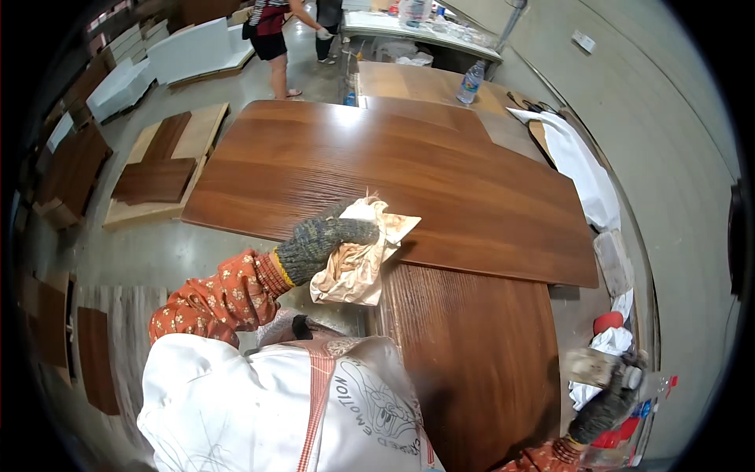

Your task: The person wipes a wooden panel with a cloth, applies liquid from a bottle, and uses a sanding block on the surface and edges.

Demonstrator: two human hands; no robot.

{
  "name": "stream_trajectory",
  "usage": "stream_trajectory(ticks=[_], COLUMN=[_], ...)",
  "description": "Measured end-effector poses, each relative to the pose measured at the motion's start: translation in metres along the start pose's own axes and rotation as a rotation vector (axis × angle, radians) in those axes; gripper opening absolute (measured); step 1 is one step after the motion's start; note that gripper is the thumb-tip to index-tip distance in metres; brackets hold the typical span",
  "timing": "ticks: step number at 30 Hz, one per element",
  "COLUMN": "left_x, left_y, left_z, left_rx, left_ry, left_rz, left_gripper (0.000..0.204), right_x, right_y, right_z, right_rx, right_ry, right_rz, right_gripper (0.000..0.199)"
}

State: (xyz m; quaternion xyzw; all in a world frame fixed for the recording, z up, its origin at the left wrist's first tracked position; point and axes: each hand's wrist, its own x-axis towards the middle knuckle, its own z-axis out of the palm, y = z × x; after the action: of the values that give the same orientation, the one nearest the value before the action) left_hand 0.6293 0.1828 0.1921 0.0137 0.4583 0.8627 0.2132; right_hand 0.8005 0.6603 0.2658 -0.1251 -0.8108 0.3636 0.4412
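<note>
My left hand [334,240], in a dark grey knitted glove, is closed round a crumpled tan rag [350,271] with brown stains. It holds the rag at the near edge of a large brown wood-grain panel [393,173] with rounded corners. Under that panel, and nearer to me, lies a second brown wood-grain board [480,346]. At the lower right my right hand [605,409], gloved alike, is curled beside a blurred beige block [591,366]. Its fingers close on something pale and smeared by motion, which I cannot make out.
Along the wall on the right lie a white cloth [582,165], a red item [607,322] and a white rag [612,341]. A plastic bottle [471,82] stands behind the panel. Brown boards [153,180] rest on a low pallet at left; a person [270,31] stands far back.
</note>
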Motion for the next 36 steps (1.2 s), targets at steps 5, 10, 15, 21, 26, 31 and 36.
stream_trajectory(ticks=[5, 10, 15, 21, 26, 31, 36], left_x=[-0.005, -0.059, -0.097, -0.111, -0.102, -0.141, -0.137], left_y=[0.01, 0.066, 0.101, 0.097, 0.092, 0.07, 0.076], left_z=[-0.047, -0.143, -0.236, -0.31, -0.358, -0.393, -0.345], left_rx=[0.136, 0.46, 0.613, 0.971, 0.591, 0.911, 1.726], left_ry=[0.193, 0.478, 0.649, 0.92, 0.802, 0.862, 1.05], left_rz=[0.177, 0.63, 1.004, 0.991, 0.949, 0.796, 0.578], left_gripper=[0.044, 0.031, 0.034, 0.034, 0.046, 0.047, 0.045], right_x=[-0.021, -0.035, -0.038, -0.028, -0.006, -0.014, -0.022], right_y=[0.015, 0.04, 0.177, 0.03, -0.115, -0.15, -0.162], right_z=[0.082, 0.098, 0.084, 0.181, 0.289, 0.399, 0.475], right_rx=[0.29, 0.177, -0.229, 0.121, -0.263, -0.475, -0.505], right_ry=[-0.239, -0.239, -0.311, -0.437, -0.782, -0.984, -1.118], right_rz=[0.134, 0.1, -0.043, 0.377, -0.605, -0.908, -0.993], right_gripper=[0.045, 0.052, 0.065, 0.081, 0.061, 0.036, 0.021])
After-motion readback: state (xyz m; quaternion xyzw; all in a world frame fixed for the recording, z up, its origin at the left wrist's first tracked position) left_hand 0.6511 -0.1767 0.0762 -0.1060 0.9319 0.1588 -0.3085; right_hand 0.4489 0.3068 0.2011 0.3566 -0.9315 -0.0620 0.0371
